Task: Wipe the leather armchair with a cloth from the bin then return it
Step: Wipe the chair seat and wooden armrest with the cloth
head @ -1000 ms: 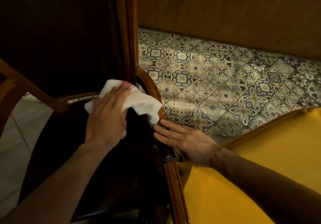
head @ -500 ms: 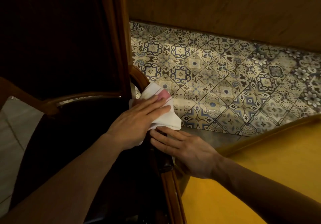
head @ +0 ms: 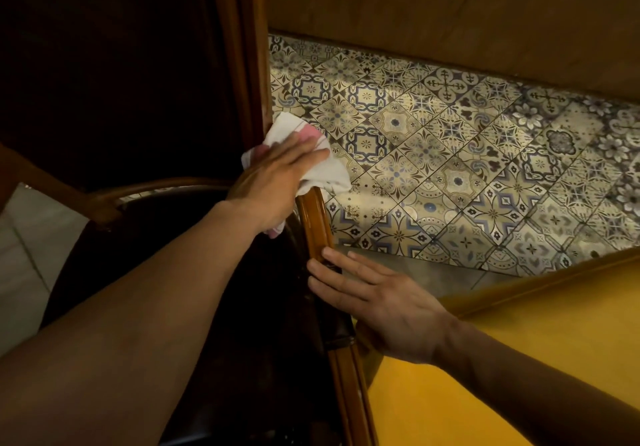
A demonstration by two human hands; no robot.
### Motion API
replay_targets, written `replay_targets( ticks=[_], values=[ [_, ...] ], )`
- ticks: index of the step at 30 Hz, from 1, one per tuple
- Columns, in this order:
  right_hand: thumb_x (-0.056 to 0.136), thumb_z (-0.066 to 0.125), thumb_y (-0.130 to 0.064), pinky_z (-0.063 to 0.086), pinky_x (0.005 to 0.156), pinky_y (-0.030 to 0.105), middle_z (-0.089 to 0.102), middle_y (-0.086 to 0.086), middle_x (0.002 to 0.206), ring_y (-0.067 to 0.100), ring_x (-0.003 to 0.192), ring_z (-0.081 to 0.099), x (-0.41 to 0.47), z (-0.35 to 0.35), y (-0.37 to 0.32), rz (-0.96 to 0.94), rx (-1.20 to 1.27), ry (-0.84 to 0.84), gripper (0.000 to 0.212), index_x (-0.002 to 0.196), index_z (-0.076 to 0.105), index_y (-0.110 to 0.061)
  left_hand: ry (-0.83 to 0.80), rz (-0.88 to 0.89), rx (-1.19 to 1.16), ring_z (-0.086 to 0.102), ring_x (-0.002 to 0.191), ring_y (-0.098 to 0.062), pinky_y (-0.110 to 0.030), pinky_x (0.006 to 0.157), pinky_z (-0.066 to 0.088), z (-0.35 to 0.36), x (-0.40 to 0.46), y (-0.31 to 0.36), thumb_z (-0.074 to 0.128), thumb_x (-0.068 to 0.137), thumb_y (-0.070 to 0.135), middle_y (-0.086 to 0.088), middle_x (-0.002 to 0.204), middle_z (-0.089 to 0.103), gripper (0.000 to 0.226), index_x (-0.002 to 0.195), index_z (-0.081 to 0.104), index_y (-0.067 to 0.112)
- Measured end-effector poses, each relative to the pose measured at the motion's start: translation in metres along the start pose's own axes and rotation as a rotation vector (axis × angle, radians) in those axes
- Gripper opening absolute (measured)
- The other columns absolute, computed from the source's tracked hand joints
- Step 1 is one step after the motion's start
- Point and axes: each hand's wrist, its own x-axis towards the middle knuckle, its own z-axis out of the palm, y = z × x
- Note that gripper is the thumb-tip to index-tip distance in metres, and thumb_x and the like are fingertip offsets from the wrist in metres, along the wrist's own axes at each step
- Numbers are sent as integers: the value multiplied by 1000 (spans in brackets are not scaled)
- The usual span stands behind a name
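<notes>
Both flat: left grip (head: 273, 182) on cloth (head: 327, 172), right grip (head: 381, 303) on armchair (head: 314, 220).

Left hand (head: 273, 182) presses the cloth (head: 325, 173) onto the armchair (head: 314, 218) arm; right hand (head: 381, 302) lies flat lower down.
</notes>
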Motion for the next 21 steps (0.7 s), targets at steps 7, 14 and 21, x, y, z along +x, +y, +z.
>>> replay_targets(
  ticks=[7, 14, 21],
  values=[
    [88, 58, -16, 15, 124, 48, 5, 4, 170, 25, 156, -5, -1, -11, -9, 17, -69, -61, 88, 161, 10, -16, -126, 43, 29, -3, 154, -11, -38, 125, 2, 5, -30, 25, 92, 44, -7, 12, 167, 3, 142, 158, 17, 32],
    [94, 46, -17, 7, 125, 44, 1, 7, 169, 22, 156, -8, -3, -19, -20, 31, -106, -107, 79, 161, 6, -12, -84, 98, -77, -6, 154, -9, -32, 122, -4, 11, -64, 48, 70, 69, -10, 8, 169, 7, 110, 158, 22, 32],
    [91, 49, -16, 8, 126, 43, 3, 8, 169, 21, 156, -6, -11, -15, -25, 45, -82, -104, 83, 161, 5, -12, -140, 134, -95, -9, 153, -6, -39, 126, 5, 13, -80, 56, 76, 81, 8, 11, 169, 3, 98, 158, 20, 32]
  ],
)
